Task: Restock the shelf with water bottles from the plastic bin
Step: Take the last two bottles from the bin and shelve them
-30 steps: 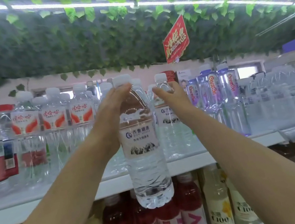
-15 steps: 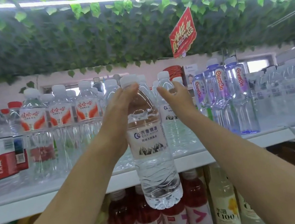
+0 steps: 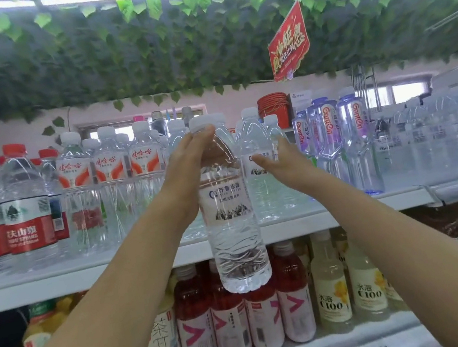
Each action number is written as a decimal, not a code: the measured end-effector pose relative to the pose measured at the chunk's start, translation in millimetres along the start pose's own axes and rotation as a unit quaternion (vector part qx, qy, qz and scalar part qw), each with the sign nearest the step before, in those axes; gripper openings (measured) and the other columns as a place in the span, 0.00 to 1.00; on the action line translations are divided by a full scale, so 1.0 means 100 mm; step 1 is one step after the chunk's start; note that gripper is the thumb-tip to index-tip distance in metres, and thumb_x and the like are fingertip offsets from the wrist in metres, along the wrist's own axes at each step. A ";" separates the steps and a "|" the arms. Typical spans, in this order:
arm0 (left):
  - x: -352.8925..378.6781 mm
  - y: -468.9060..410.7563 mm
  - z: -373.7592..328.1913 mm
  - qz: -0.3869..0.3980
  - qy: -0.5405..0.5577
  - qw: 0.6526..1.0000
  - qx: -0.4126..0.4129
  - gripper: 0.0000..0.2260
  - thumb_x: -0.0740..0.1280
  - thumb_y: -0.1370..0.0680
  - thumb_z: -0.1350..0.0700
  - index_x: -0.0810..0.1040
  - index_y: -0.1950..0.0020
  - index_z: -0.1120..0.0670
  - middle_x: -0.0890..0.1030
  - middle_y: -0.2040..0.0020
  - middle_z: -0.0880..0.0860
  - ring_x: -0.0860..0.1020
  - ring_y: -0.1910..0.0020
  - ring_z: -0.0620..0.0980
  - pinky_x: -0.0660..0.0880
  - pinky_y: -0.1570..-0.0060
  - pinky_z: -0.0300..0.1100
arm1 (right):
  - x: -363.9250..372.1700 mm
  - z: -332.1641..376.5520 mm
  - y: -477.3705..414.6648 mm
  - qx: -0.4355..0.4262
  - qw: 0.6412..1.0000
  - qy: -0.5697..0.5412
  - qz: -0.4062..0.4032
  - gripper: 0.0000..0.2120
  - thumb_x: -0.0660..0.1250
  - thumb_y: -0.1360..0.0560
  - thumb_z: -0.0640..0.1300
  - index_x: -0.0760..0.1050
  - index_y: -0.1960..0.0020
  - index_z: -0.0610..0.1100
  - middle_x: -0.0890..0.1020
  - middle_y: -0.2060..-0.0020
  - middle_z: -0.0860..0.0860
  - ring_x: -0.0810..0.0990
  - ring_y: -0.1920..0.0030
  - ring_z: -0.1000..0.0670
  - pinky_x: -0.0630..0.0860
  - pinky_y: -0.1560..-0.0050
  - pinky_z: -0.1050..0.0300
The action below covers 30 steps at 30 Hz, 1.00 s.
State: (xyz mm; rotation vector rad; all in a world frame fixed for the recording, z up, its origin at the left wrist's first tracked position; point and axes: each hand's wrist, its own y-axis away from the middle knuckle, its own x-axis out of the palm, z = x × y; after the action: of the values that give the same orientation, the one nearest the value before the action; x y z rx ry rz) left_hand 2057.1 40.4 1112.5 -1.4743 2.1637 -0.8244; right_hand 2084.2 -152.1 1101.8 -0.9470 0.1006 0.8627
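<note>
Presently the bottle (image 3: pixel 233 233) hangs upright in the air just in front of the shelf (image 3: pixel 57 280). Its base sits below the shelf edge and its cap (image 3: pixel 206 120) is about level with the caps of the stocked row. The left hand (image 3: pixel 189 165) grasps it round the neck and shoulder, directly under the cap, with thumb and fingers curled. The right hand (image 3: pixel 284 163) is forward among the stocked bottles, fingers straight and holding nothing. Whether it touches the nearest stocked bottle (image 3: pixel 256 144) cannot be told. The bin is not in view.

Handling, as judged:
- The bottle looks full and sealed, so it is a moderate load for one hand.
- The wall is thin clear plastic, ribbed in the lower half, and will likely give under a hard squeeze.
- The surface is smooth; the label (image 3: pixel 225 201) probably offers better friction than the bare plastic.
- The neck hold should be secure (the cap stops any upward slip), but the body can swing below it.
- For setting down, a hold at the label band would likely give better control.
- Breakage is unlikely; toppling close-packed neighbours is the main risk.
</note>
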 end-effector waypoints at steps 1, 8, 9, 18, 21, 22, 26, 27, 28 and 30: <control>0.02 0.02 -0.02 -0.001 0.003 1.000 -0.001 0.10 0.61 0.22 0.48 0.76 0.58 0.52 0.81 0.63 0.49 0.79 0.65 0.42 0.74 0.53 0.48 | -0.04 0.04 0.08 -0.003 1.000 -0.017 -0.004 0.36 0.63 0.25 0.58 0.54 0.25 0.41 0.63 0.28 0.44 0.64 0.29 0.43 0.63 0.32 0.47; 0.20 0.16 -0.10 -0.003 0.024 1.000 0.013 0.08 0.62 0.22 0.50 0.74 0.58 0.53 0.79 0.63 0.50 0.78 0.64 0.43 0.72 0.56 0.44 | -0.09 0.33 0.97 0.007 0.983 -0.182 -0.002 0.17 0.55 0.21 0.57 0.70 0.41 0.46 0.76 0.50 0.56 0.75 0.43 0.52 0.72 0.37 0.48; 0.23 0.18 -0.11 0.001 0.028 0.999 0.016 0.08 0.62 0.22 0.50 0.75 0.58 0.53 0.79 0.63 0.49 0.78 0.65 0.43 0.73 0.54 0.44 | -0.05 0.34 1.08 0.017 0.979 -0.204 0.004 0.18 0.54 0.21 0.58 0.70 0.42 0.46 0.76 0.50 0.56 0.75 0.43 0.52 0.72 0.37 0.47; 0.51 0.29 -0.14 0.066 0.015 0.996 0.052 0.07 0.62 0.22 0.51 0.75 0.57 0.53 0.79 0.61 0.53 0.78 0.62 0.46 0.76 0.56 0.41 | 0.09 0.23 1.73 0.019 0.956 -0.289 0.045 0.29 0.55 0.39 0.78 0.69 0.45 0.64 0.77 0.51 0.70 0.74 0.50 0.72 0.67 0.51 0.74; 0.55 0.28 -0.11 0.076 -0.001 0.994 0.073 0.07 0.62 0.22 0.53 0.74 0.56 0.53 0.80 0.64 0.50 0.79 0.65 0.43 0.73 0.65 0.30 | 0.08 0.12 1.69 0.000 0.959 -0.281 0.027 0.34 0.62 0.41 0.75 0.72 0.40 0.58 0.81 0.47 0.62 0.78 0.47 0.66 0.71 0.48 0.67; 0.55 0.26 -0.10 0.081 -0.011 0.994 0.075 0.07 0.61 0.21 0.52 0.74 0.56 0.54 0.80 0.64 0.50 0.79 0.66 0.41 0.72 0.67 0.28 | 0.06 0.10 1.68 -0.002 0.958 -0.284 0.024 0.31 0.62 0.39 0.72 0.73 0.41 0.58 0.82 0.48 0.62 0.78 0.48 0.66 0.71 0.50 0.69; 0.54 0.18 -0.08 0.113 -0.095 0.987 0.063 0.11 0.58 0.21 0.45 0.73 0.49 0.51 0.80 0.57 0.45 0.79 0.66 0.33 0.74 0.66 0.30 | -0.02 0.05 1.60 0.009 0.962 -0.273 0.002 0.21 0.62 0.35 0.71 0.73 0.47 0.60 0.81 0.53 0.66 0.77 0.53 0.71 0.68 0.55 0.71; 0.52 0.15 -0.05 0.118 -0.120 0.983 0.070 0.13 0.56 0.21 0.43 0.73 0.47 0.49 0.80 0.53 0.43 0.79 0.62 0.33 0.74 0.61 0.35 | -0.04 0.03 1.57 0.014 0.964 -0.264 -0.003 0.20 0.62 0.35 0.70 0.73 0.49 0.61 0.81 0.55 0.67 0.77 0.54 0.72 0.68 0.55 0.70; 0.51 0.13 -0.02 0.121 -0.149 0.978 0.081 0.17 0.54 0.21 0.39 0.73 0.44 0.49 0.79 0.50 0.42 0.79 0.56 0.34 0.73 0.54 0.39 | -0.05 0.01 1.54 0.016 0.966 -0.259 -0.006 0.19 0.62 0.35 0.70 0.73 0.50 0.61 0.80 0.56 0.68 0.77 0.55 0.72 0.69 0.55 0.69; 0.46 0.10 0.06 0.120 -0.215 0.965 0.092 0.29 0.50 0.26 0.31 0.72 0.38 0.49 0.77 0.42 0.44 0.76 0.43 0.44 0.70 0.43 0.49 | -0.06 -0.04 1.45 0.014 0.967 -0.253 -0.010 0.18 0.61 0.34 0.69 0.72 0.50 0.61 0.80 0.55 0.66 0.77 0.55 0.72 0.70 0.55 0.71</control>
State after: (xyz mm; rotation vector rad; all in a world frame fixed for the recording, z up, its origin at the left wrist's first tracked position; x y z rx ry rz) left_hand 2037.1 -1.3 1101.5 -1.1437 1.8367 -0.5411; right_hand 1981.5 -117.2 1005.1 -0.6759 -0.3338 1.0572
